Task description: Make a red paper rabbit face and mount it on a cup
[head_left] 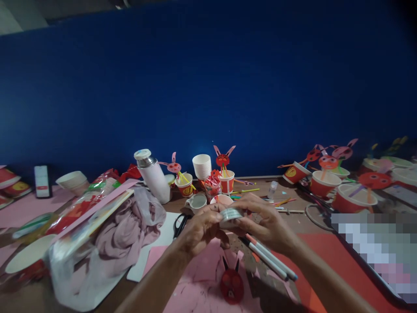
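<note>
A roll of clear tape (230, 217) is held up between my two hands over the middle of the table. My left hand (204, 228) pinches its left side with thumb and fingers. On the other side, the fingers of my right hand (262, 217) close on the roll's edge. Below them, a red paper rabbit head (232, 284) with upright ears lies on pink paper (192, 278). White-barrelled markers (269, 258) rest beneath my right forearm. Just behind the hands stands a paper cup (222, 200), partly hidden by my fingers.
Black-handled scissors (179, 224), a mug (197, 201) and a thermos (152, 176) stand or lie left of centre. Stacked paper cups (202, 166) are at the back. Cups with paper figures (325, 182) line the right. A plastic bag (78, 274) and red sheet (319, 256) flank my arms.
</note>
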Available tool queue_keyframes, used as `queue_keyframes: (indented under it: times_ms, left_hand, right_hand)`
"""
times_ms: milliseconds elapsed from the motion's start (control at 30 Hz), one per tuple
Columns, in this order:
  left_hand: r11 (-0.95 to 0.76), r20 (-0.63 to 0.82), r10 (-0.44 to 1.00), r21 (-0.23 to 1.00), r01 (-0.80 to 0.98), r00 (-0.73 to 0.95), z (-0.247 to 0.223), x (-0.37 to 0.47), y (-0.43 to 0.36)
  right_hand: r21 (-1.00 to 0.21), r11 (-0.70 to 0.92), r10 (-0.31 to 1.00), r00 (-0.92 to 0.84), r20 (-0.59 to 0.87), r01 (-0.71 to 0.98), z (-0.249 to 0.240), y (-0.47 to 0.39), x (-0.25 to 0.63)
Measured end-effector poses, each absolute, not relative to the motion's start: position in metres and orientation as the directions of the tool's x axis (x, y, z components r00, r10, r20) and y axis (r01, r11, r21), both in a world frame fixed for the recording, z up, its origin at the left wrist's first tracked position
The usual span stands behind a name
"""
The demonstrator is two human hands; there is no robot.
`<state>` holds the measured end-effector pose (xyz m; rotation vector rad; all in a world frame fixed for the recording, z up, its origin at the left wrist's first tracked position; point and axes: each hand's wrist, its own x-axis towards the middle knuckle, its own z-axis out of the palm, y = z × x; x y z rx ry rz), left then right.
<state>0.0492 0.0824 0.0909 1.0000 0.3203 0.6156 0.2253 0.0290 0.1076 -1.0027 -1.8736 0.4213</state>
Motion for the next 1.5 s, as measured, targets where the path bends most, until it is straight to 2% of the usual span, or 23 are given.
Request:
queue_keyframes:
  times_ms: [267,500,700,867,1067,1167,1367,1500]
  left_hand:
    - [0.285,-0.064,0.659,0.943,-0.171,0.749,0.097,0.050,0.082]
    - [0.358,0.104,0.594,0.854,-0.377,0.798,0.087,0.049,0.082]
    - [0.356,0.147,0.570,0.842,-0.405,0.808,0.085,0.048,0.083]
    - [0.268,0.095,0.561,0.919,-0.289,0.822,0.096,0.046,0.081]
    - [0.212,-0.032,0.626,0.968,-0.131,0.779,0.102,0.047,0.078]
    - [0.192,-0.065,0.660,0.978,-0.085,0.748,0.103,0.048,0.077]
    - [0.162,-0.008,0.619,0.980,-0.118,0.785,0.106,0.049,0.076]
    - [0.220,-0.003,0.601,0.962,-0.161,0.799,0.105,0.049,0.078]
  right_hand:
    - [-0.535,0.644,0.752,-0.324,0.574,0.547,0.109,0.028,0.222]
    - [-0.617,0.644,0.756,-0.255,0.603,0.452,0.110,0.027,0.221]
    - [-0.597,0.691,0.712,-0.239,0.661,0.407,0.108,0.032,0.223]
    - [-0.576,0.650,0.743,-0.256,0.618,0.497,0.112,0.028,0.227]
    - [-0.355,0.705,0.661,-0.387,0.642,0.614,0.116,0.028,0.228]
    - [-0.302,0.708,0.644,-0.407,0.648,0.639,0.115,0.028,0.226]
    - [-0.277,0.731,0.616,-0.427,0.662,0.624,0.114,0.029,0.224]
    - [-0.342,0.728,0.642,-0.417,0.644,0.594,0.116,0.030,0.227]
